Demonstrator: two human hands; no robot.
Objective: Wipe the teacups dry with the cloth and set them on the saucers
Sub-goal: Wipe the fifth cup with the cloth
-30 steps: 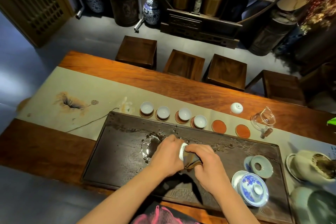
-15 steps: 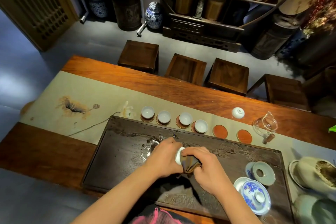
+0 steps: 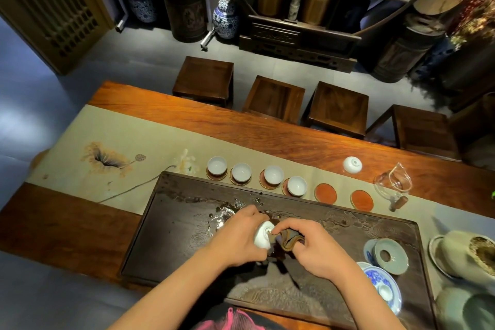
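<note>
No legible text, label or number anywhere in view.

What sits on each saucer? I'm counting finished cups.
Four saucers carry cups; two saucers lie bare. Their tops under the cups are covered.

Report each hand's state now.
Left hand: grips a teacup.
Right hand: grips the cloth against it.

A tea room: carved tea tray (image 3: 171, 222); row of stools (image 3: 276, 96); porcelain jars (image 3: 225, 19).
</note>
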